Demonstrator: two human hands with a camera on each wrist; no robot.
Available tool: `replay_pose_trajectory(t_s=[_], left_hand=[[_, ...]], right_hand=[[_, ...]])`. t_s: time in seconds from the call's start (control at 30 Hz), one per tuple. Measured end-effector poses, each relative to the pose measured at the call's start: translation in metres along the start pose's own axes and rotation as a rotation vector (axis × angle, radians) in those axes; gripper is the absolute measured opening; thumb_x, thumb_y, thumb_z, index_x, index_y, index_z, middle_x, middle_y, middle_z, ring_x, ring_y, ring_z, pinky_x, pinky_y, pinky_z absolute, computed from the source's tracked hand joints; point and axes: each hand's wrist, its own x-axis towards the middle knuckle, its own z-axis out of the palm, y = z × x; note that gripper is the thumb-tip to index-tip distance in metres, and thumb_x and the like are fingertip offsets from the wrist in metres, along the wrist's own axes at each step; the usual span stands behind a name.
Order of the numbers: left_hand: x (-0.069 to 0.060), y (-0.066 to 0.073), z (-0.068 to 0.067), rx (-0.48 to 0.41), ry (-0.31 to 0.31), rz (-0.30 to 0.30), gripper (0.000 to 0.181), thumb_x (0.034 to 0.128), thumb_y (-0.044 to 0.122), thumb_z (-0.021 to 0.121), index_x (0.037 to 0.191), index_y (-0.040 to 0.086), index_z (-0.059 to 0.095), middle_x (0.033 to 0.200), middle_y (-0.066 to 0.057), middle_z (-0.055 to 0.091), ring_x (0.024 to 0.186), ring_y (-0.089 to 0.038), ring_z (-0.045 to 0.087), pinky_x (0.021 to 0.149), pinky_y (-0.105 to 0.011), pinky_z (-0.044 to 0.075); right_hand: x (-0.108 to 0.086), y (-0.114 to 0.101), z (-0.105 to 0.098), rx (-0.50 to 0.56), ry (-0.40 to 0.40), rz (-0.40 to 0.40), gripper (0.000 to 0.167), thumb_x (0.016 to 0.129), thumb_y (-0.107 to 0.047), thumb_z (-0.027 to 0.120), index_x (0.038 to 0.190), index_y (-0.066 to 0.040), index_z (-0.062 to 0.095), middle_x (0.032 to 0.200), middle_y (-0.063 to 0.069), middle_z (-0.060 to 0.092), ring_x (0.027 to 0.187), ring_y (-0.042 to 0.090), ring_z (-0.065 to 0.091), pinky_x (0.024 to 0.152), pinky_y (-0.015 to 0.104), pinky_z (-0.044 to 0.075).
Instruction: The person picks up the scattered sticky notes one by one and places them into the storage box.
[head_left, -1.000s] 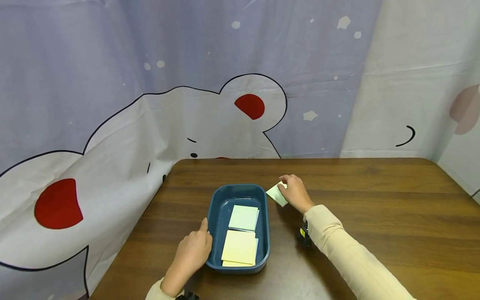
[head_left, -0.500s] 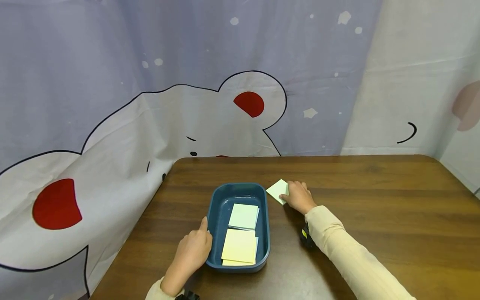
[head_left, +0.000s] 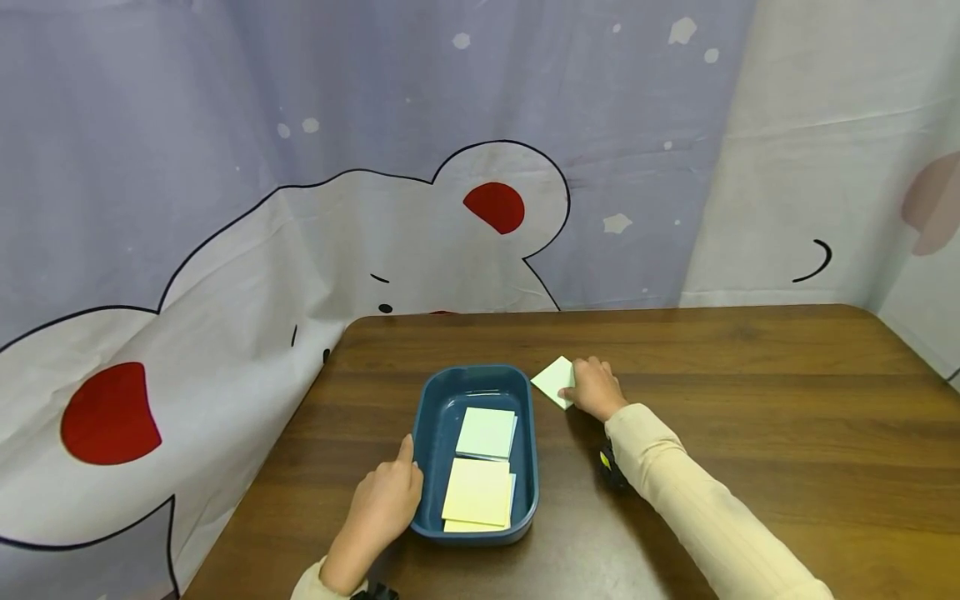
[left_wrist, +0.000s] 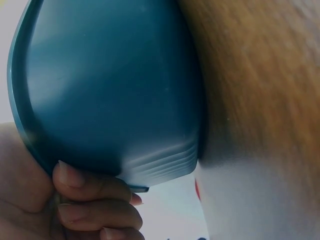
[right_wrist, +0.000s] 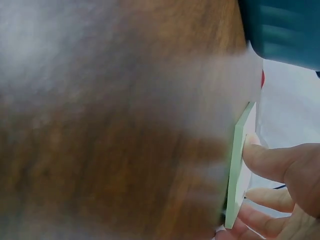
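A dark blue plastic bin (head_left: 536, 467) stands on the table. Green and yellow sticky note pads lie inside, a green pad (head_left: 486, 432) behind a yellow pad (head_left: 477, 490), with other pads partly covered beneath. My left hand (head_left: 386, 496) holds the bin's left rim, index finger pointing forward along it; the left wrist view shows other fingers curled against the outer wall. Right of the bin's far end, my right hand (head_left: 596, 389) grips a pale green sticky note pad (head_left: 552, 379). In the right wrist view, the thumb (right_wrist: 265, 160) presses its face, while fingers reach round its edge.
The brown wooden table (head_left: 720, 467) extends well to the right of the bin. A patterned curtain (head_left: 637, 150) hangs behind the table's far edge and along the left side.
The right hand has lowered its fingers onto the green pad's right corner and now grips it. The left hand stays on the rim. The head view has shifted slightly.
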Motion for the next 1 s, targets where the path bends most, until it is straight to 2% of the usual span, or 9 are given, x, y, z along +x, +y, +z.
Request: replay_pose_trajectory(t_s=[0.13, 0.27, 0.5, 0.73, 0.9, 1.0], left_hand=[[-0.0005, -0.0002, 0.0003, -0.001, 0.003, 0.0, 0.049, 0.0943, 0.015, 0.047, 0.138, -0.008, 0.044, 0.084, -0.024, 0.069, 0.058, -0.025, 0.059, 0.055, -0.045, 0.046], [-0.0007, -0.001, 0.0004, 0.003, 0.008, 0.006, 0.049, 0.0944, 0.014, 0.047, 0.138, -0.008, 0.044, 0.083, -0.024, 0.069, 0.058, -0.026, 0.06, 0.055, -0.045, 0.046], [-0.0007, -0.0011, 0.0013, 0.011, 0.016, 0.012, 0.049, 0.0942, 0.014, 0.047, 0.137, -0.009, 0.045, 0.081, -0.023, 0.068, 0.057, -0.025, 0.059, 0.054, -0.044, 0.046], [-0.0009, -0.0016, 0.0019, 0.009, 0.015, 0.014, 0.049, 0.0944, 0.014, 0.047, 0.137, -0.009, 0.045, 0.077, -0.021, 0.068, 0.055, -0.022, 0.057, 0.052, -0.042, 0.044], [-0.0013, -0.0012, 0.0013, 0.008, 0.013, 0.011, 0.049, 0.0944, 0.014, 0.047, 0.137, -0.009, 0.045, 0.077, -0.022, 0.068, 0.054, -0.022, 0.056, 0.052, -0.042, 0.044], [-0.0012, -0.0005, 0.0014, 0.011, 0.018, 0.011, 0.049, 0.0944, 0.014, 0.047, 0.137, -0.008, 0.045, 0.081, -0.023, 0.069, 0.057, -0.025, 0.06, 0.054, -0.044, 0.046]], right_hand=[[-0.0004, -0.0037, -0.0012, 0.029, 0.002, 0.026, 0.038, 0.082, -0.019, 0.075, 0.105, 0.006, 0.06, 0.102, 0.023, 0.054, 0.09, 0.037, 0.047, 0.075, 0.054, 0.043], [-0.0003, -0.0064, -0.0016, 0.071, -0.011, 0.06, 0.034, 0.081, -0.016, 0.076, 0.101, 0.007, 0.06, 0.102, 0.025, 0.051, 0.096, 0.043, 0.046, 0.077, 0.061, 0.042], [0.0022, -0.0069, -0.0011, 0.032, -0.012, 0.094, 0.032, 0.078, -0.019, 0.078, 0.094, 0.004, 0.061, 0.094, 0.023, 0.056, 0.096, 0.043, 0.045, 0.077, 0.052, 0.036], [0.0036, -0.005, -0.0001, -0.018, 0.053, 0.069, 0.033, 0.079, -0.016, 0.077, 0.097, 0.003, 0.056, 0.096, 0.024, 0.064, 0.094, 0.042, 0.051, 0.078, 0.051, 0.035], [0.0022, -0.0012, -0.0028, -0.026, 0.075, 0.035, 0.026, 0.081, -0.011, 0.074, 0.092, 0.0, 0.053, 0.091, 0.023, 0.066, 0.091, 0.041, 0.058, 0.076, 0.051, 0.037], [0.0002, 0.0013, -0.0065, -0.032, 0.086, 0.001, 0.017, 0.081, -0.006, 0.068, 0.088, 0.0, 0.055, 0.085, 0.019, 0.066, 0.084, 0.037, 0.061, 0.073, 0.051, 0.037]])
